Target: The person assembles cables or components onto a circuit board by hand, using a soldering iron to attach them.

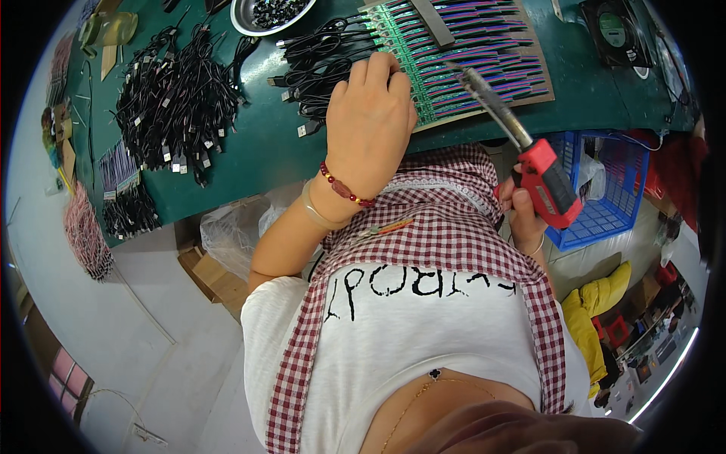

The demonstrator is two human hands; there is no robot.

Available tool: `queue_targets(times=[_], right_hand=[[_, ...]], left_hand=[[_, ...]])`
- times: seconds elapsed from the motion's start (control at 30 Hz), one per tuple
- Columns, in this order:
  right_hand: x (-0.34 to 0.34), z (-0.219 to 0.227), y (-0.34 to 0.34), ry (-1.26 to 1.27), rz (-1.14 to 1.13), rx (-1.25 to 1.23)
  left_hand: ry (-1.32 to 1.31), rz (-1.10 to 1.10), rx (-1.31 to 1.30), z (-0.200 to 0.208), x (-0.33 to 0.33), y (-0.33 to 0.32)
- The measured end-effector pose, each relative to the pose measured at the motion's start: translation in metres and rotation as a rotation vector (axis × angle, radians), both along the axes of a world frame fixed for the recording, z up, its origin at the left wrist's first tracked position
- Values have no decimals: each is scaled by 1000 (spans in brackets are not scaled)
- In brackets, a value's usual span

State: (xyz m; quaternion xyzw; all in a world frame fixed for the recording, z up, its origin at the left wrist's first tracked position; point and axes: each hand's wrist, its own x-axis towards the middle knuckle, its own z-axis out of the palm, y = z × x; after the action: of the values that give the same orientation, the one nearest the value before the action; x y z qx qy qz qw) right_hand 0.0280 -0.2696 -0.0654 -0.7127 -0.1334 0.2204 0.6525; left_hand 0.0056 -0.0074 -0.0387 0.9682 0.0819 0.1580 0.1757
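Observation:
My left hand point(372, 113) rests at the left edge of a row of green circuit boards point(425, 97), with its fingers curled down. Whatever those fingers hold is hidden under the hand. Black USB cables point(321, 68) lie beside it, running up to the boards. Thin coloured wires point(484, 72) fan out from the boards' other side across a brown backing board point(542, 47), and a grey bar point(432, 21) lies over them. My right hand point(523, 216) grips a red and black soldering gun point(548, 184); its metal tip points up and left, over the wires near the boards.
A big heap of black USB cables point(178, 98) covers the green table point(261, 140) at left. Behind stands a metal bowl point(265, 30) of small dark parts. A small fan point(616, 34) sits at far right. Below the table edge is a blue plastic basket point(605, 212).

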Motion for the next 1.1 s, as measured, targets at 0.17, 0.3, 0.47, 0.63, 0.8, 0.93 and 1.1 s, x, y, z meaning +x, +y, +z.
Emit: queue_targets(times=[0.17,0.3,0.47,0.63,0.8,0.93,1.1], right_hand=[[6,8,18,19,-70,154],[1,0,4,-28,24,21],[-6,-6,-21,-60,68,-202],[-3,-3,-17,-101,95,-224],[-2,-2,-14,-168,102,-246],[0,2,-11,-205,130,-265],[-1,3,-15,-203,82,-266]], left_hand=[[3,13,-23,-1,-1,0],[-31,-10,-105,-5,-3,2],[-65,-24,-95,-10,-5,3],[-76,-47,-119,-10,-4,5],[-64,-47,-97,-9,-3,4],[-34,-45,-80,-8,-3,4],[-27,-52,-47,-6,-1,5]])
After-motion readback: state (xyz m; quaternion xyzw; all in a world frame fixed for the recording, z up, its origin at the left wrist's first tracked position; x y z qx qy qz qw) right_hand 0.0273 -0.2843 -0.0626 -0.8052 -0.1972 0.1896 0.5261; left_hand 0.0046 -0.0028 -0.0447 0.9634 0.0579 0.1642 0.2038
